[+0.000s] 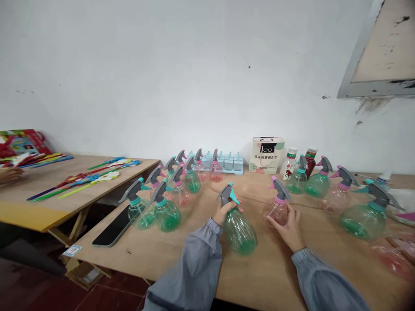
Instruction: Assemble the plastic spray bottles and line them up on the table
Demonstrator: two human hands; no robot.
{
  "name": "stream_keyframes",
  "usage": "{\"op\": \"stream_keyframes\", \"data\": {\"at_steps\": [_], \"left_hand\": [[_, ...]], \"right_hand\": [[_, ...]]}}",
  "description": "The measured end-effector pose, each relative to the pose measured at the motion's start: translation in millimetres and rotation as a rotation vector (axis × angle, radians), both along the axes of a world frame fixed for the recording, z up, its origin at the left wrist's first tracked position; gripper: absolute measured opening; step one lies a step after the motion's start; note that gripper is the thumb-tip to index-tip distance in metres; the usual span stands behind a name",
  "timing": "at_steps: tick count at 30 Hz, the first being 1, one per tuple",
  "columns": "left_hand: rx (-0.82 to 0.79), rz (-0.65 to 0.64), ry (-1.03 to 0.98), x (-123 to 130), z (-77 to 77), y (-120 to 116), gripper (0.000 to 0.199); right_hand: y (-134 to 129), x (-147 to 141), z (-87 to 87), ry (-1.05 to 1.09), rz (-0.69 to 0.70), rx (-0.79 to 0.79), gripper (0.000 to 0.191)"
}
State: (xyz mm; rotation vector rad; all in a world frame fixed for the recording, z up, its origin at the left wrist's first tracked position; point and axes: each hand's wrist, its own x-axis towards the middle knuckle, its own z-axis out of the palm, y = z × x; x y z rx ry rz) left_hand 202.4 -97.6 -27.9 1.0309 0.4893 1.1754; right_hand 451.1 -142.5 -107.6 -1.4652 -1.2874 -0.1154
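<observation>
My left hand (pixel 223 211) is closed round the neck of a green spray bottle (pixel 240 233) with a grey and turquoise trigger head; the bottle is tilted, its base towards me. My right hand (pixel 290 226) has thumb and fingers round the body of a pink spray bottle (pixel 275 211), which stands upright on the table. To the left, several green and pink spray bottles stand in a group, a green spray bottle (pixel 167 214) at its front. More of them stand at the right, among them a large green spray bottle (pixel 363 220).
A phone (pixel 112 229) lies at the table's left edge. Along the wall stand a light-blue mould tray (pixel 231 165), a paper bag (pixel 267 157) and two drink bottles, one white (pixel 289 164). Colourful strips (pixel 87 179) lie on the left table, where another person's hand (pixel 11 175) shows.
</observation>
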Motion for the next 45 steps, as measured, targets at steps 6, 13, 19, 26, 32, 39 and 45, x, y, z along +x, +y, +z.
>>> {"op": "stream_keyframes", "data": {"at_steps": [6, 13, 19, 26, 32, 39, 45], "left_hand": [[0.064, 0.010, -0.055, 2.8, 5.0, -4.9, 0.041], [0.053, -0.009, 0.020, 0.5, -1.5, -1.3, 0.042], [0.110, 0.000, 0.034, 0.2, -2.6, -1.2, 0.049], [0.277, 0.145, 0.198, -10.3, 3.3, 5.6, 0.051], [0.376, 0.653, 0.472, -46.1, 16.8, 50.3, 0.025], [0.367, 0.784, 0.466, -66.9, 18.3, 95.5, 0.024], [0.517, 0.852, 0.535, -68.0, 9.8, 86.0, 0.061]], "right_hand": [[0.5, 2.0, -1.2, -0.003, 0.008, -0.009, 0.102], [0.0, 1.2, 0.0, -0.007, 0.019, 0.016, 0.101], [-0.9, 0.7, 1.2, -0.031, 0.022, 0.026, 0.102], [0.0, 0.7, 1.0, -0.009, 0.014, 0.017, 0.102], [-1.4, -0.6, 2.9, -0.003, 0.026, 0.017, 0.100], [-0.3, -0.1, 1.3, 0.019, 0.028, 0.004, 0.100], [0.1, 0.9, 1.1, 0.020, 0.043, 0.015, 0.099]]}}
